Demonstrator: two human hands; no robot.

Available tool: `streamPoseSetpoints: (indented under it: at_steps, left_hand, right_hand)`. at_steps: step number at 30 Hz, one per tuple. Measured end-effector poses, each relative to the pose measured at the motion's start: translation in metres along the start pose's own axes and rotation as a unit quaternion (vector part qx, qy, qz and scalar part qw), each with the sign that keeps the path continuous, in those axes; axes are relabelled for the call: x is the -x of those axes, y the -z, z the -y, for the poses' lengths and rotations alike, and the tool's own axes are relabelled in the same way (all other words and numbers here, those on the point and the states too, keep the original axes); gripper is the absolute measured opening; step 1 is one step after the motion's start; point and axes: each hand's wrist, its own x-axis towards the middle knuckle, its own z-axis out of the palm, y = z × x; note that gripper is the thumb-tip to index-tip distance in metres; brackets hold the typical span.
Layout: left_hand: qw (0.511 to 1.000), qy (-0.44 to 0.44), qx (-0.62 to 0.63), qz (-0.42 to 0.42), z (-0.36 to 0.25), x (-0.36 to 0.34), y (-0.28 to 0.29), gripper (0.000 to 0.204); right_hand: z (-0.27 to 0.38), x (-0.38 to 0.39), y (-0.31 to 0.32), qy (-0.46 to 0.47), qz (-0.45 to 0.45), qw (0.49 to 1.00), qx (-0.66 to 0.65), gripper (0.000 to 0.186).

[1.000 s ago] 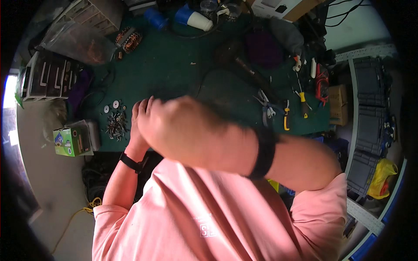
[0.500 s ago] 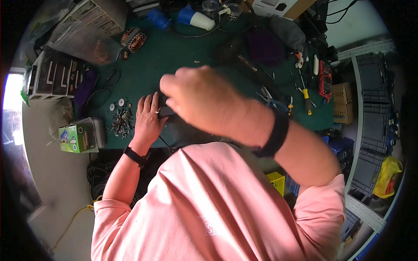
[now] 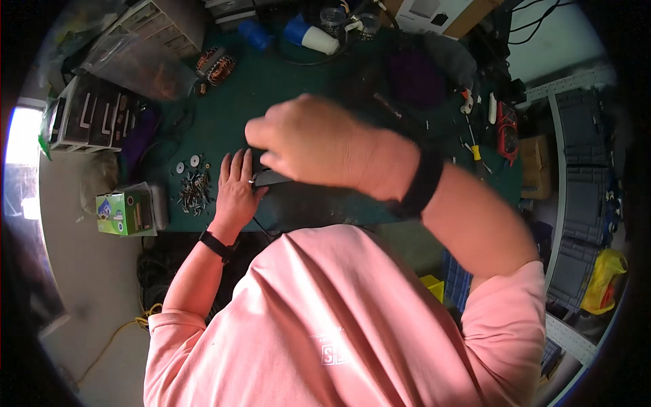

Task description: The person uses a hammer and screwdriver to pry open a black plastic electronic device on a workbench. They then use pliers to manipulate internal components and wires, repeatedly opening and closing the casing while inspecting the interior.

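Observation:
My left hand [image 3: 237,191] rests with its fingers stretched out at the left edge of a dark grey, flat-sided object [image 3: 272,178] on the green bench top. Above that object, my right hand [image 3: 305,142] is closed, knuckles up; whatever it grips is hidden beneath it. Most of the dark object is also covered by this hand, so its kind does not show. Just left of my left hand lies a pile of small screws [image 3: 194,192], with two pale round discs [image 3: 195,161] at its far side. A dark cable [image 3: 260,226] runs down near my left wrist.
A yellow-handled screwdriver [image 3: 475,150] and a red multimeter [image 3: 506,129] lie at the right. A copper-wound coil [image 3: 215,66] and blue plug connectors [image 3: 308,35] sit at the back. Drawer units [image 3: 91,112] and a green box [image 3: 122,213] stand left.
My right forearm has swung slightly toward me and now covers the pliers. The right hand stays closed over the dark object; the whole view has shifted a little.

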Motion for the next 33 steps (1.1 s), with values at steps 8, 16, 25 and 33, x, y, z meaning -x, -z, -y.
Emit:
streamPoseSetpoints:
  at_steps: [8,16,25,33]
  left_hand:
    - [1.000,-0.013,0.007,0.000,0.005,0.002,-0.003,0.096]
    - [0.999,-0.003,0.038,0.008,-0.004,0.000,0.011,0.093]
    - [0.990,-0.042,0.131,0.005,0.016,0.001,0.012,0.083]
    - [0.964,-0.048,0.193,0.175,0.019,-0.087,0.022,0.047]
  right_hand:
    - [0.037,0.046,-0.011,0.002,-0.075,0.995,0.069,0.016]
    - [0.041,0.051,-0.024,-0.122,-0.139,0.980,0.071,0.020]
    - [0.028,0.024,-0.004,-0.110,-0.079,0.990,0.028,0.021]
    - [0.032,0.025,-0.005,-0.109,-0.088,0.990,0.025,0.020]
